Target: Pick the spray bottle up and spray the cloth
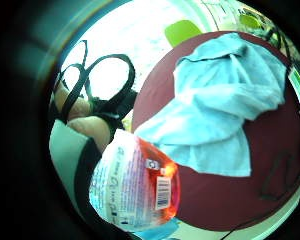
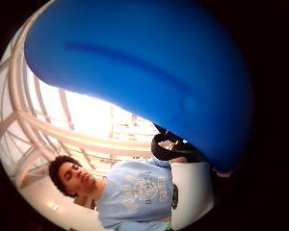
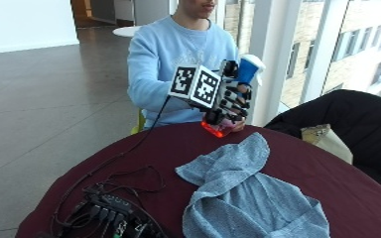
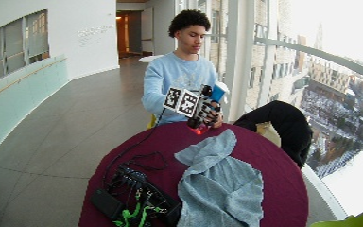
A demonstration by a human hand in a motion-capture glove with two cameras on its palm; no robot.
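One spray bottle (image 3: 233, 94), upright with its blue head topmost, is gripped by the gloved right hand (image 3: 228, 101) above the bench (image 3: 144, 158) edge nearest the person, while the cloth (image 3: 243, 198) lies below and beyond, toward the opposite edge.

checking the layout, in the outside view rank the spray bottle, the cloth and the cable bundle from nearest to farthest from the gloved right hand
1. spray bottle: held in the right hand, above the table's far edge.
2. cloth: crumpled mid-table, its tip near the hand.
3. cable bundle: at the table's near edge, farthest.
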